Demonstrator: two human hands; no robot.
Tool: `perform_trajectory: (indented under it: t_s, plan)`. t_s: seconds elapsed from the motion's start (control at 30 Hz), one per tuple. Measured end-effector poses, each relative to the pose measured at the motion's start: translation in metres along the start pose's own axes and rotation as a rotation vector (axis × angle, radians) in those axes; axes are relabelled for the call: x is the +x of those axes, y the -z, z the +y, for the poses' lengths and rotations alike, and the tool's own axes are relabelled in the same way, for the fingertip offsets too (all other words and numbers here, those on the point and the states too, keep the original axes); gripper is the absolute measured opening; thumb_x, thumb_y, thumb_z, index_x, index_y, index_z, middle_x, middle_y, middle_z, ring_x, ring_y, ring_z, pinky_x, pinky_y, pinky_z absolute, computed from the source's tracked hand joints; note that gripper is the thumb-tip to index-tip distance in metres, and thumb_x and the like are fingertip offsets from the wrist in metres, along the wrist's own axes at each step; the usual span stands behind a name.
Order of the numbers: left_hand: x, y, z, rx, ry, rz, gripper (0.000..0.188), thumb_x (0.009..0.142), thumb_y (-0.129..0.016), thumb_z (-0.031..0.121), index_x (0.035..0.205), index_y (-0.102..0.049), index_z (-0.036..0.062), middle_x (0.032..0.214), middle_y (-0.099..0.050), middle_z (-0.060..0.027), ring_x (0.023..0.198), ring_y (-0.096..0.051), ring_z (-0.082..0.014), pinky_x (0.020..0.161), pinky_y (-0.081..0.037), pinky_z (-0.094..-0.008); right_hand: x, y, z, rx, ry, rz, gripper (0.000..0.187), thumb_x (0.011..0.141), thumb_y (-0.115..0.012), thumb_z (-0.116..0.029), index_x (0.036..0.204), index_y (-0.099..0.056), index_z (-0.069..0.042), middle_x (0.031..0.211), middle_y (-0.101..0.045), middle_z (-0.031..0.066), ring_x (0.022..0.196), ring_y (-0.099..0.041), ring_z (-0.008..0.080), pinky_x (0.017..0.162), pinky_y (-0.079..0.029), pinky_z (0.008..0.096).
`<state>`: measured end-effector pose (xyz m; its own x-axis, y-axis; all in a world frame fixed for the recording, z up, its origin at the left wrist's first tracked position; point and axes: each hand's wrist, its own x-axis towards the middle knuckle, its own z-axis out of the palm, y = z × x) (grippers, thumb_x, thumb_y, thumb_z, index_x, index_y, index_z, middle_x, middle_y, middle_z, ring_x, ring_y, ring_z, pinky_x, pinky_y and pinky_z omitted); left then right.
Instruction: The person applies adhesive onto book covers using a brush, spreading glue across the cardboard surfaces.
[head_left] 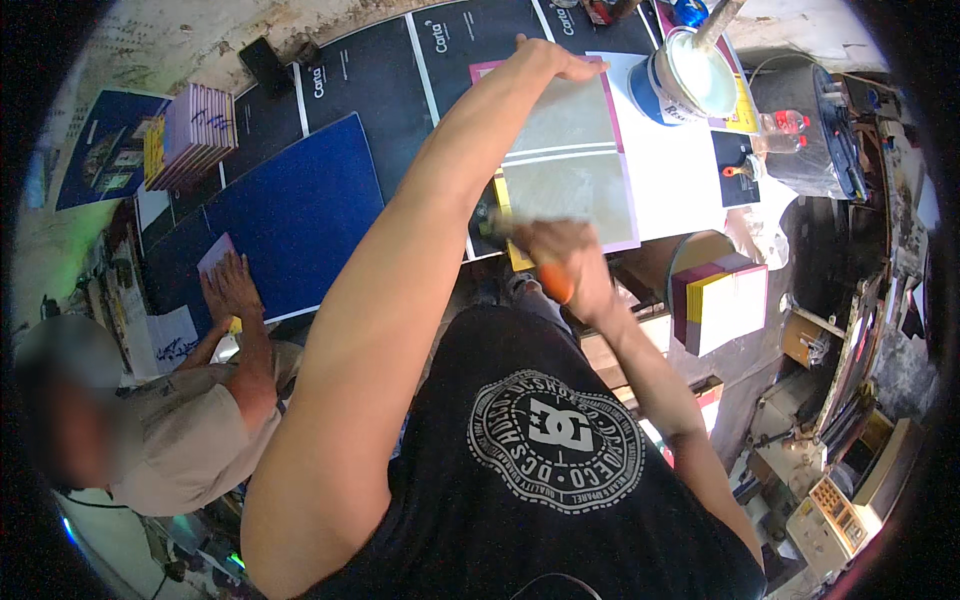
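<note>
A white bucket [690,75] with a blue label stands at the upper right of the frame. Beside it, further right, lies a clear bottle [783,124] with a red label.

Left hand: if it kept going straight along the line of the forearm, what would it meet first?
The left hand lies flat on the far edge of the grey sheet, fingers turned right. Past it comes the dark board under the sheet, then probably the wall; depth is unclear. The paint bucket sits off to the right.
</note>
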<state>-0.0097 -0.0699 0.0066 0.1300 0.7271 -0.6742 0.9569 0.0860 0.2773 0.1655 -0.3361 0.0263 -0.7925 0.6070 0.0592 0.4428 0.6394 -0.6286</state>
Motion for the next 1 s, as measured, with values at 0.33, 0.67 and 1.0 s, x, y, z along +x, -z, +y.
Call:
perform_trajectory:
  t_s: [0.33,0.67,1.0]
  plan:
    - [0.022,-0.011,0.000,-0.022,-0.039,0.060,0.093,0.084,-0.014,0.088,0.156,-0.033,0.0315,0.163,-0.025,-0.0092,0.153,-0.015,-0.0288,0.119,0.001,-0.0614,-0.033,-0.029,0.000,-0.056,-0.108,-0.075,0.052,0.083,-0.058,-0.025,0.132,-0.062,-0.010,0.123,-0.064,0.0175,0.114,-0.059,0.0335,0.098,-0.041,0.0456]
    - [0.023,-0.008,0.003,0.023,-0.077,0.077,0.092,0.084,-0.014,0.087,0.155,-0.034,0.0325,0.163,-0.027,-0.0091,0.152,-0.018,-0.0302,0.119,0.001,-0.0618,-0.058,-0.010,-0.015,-0.349,0.003,-0.107,0.043,0.086,-0.058,-0.016,0.129,-0.063,-0.015,0.115,-0.065,0.0030,0.104,-0.059,0.0200,0.085,-0.046,0.0349]
    - [0.023,-0.010,0.001,0.013,-0.094,0.083,0.089,0.086,-0.016,0.085,0.154,-0.036,0.0313,0.162,-0.029,-0.0093,0.152,-0.020,-0.0309,0.118,-0.002,-0.0624,-0.053,0.013,-0.030,-0.317,-0.005,-0.051,0.045,0.083,-0.062,-0.017,0.128,-0.064,-0.015,0.121,-0.064,0.0050,0.112,-0.058,0.0237,0.088,-0.042,0.0394]
